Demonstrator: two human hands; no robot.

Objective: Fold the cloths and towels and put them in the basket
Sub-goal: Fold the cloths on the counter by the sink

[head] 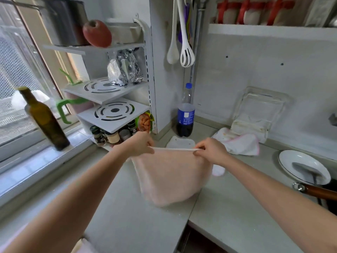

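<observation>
A pale pink towel (pixel 169 175) hangs above the grey counter (pixel 127 216), stretched by its top edge between both hands. My left hand (pixel 141 145) pinches the top left corner and my right hand (pixel 212 149) pinches the top right corner. The towel's lower part is blurred and droops toward the counter. Behind it lies a small white cloth (pixel 180 142), flat on the counter. To the right, a white cloth with pink trim (pixel 240 143) lies crumpled. Against the back wall leans a clear plastic container (pixel 259 110) with folded white cloths inside.
A cola bottle (pixel 186 114) stands in the corner. A white rack (pixel 113 99) with spice jars stands at left, and an olive oil bottle (pixel 44 119) is on the window sill. At right are a white plate (pixel 302 167) and a pan handle (pixel 317 191).
</observation>
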